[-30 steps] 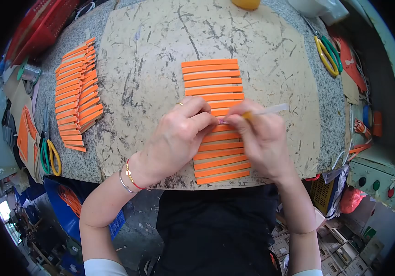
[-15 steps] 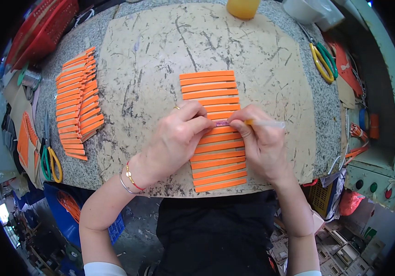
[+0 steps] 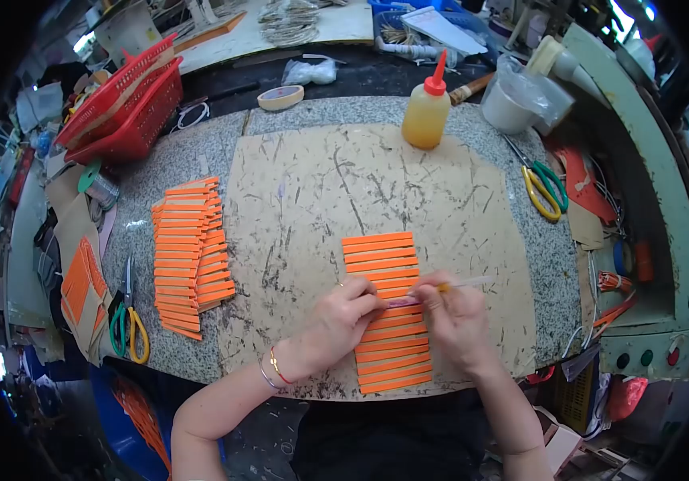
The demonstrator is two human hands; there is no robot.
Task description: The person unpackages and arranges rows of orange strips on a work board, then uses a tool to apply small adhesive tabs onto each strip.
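Observation:
A column of orange strips (image 3: 392, 355) lies on the stained brown board (image 3: 304, 208) in front of me. My left hand (image 3: 350, 317) pinches the left end of one strip in the middle of the column; this strip shows a purple face (image 3: 400, 303). At its right end, my right hand (image 3: 452, 317) is closed, fingertips against the strip. From the right hand a slim translucent stick with a yellow part (image 3: 472, 281) points out to the right; its exact kind is unclear. The fingers partly hide the strip's ends.
Stacked orange strips (image 3: 192, 256) lie to the left, near scissors (image 3: 128, 321). A red-capped squeeze bottle (image 3: 426, 112) of yellow liquid stands at the back. Other scissors (image 3: 545, 188) lie right. Red baskets (image 3: 128, 112), a tape roll (image 3: 280, 98) and a green metal housing (image 3: 649, 337) border the table.
The view has tilted up, so the table sits lower and the whole bottle shows. Both hands stay at the middle of the column, and more of the purple strip shows between them.

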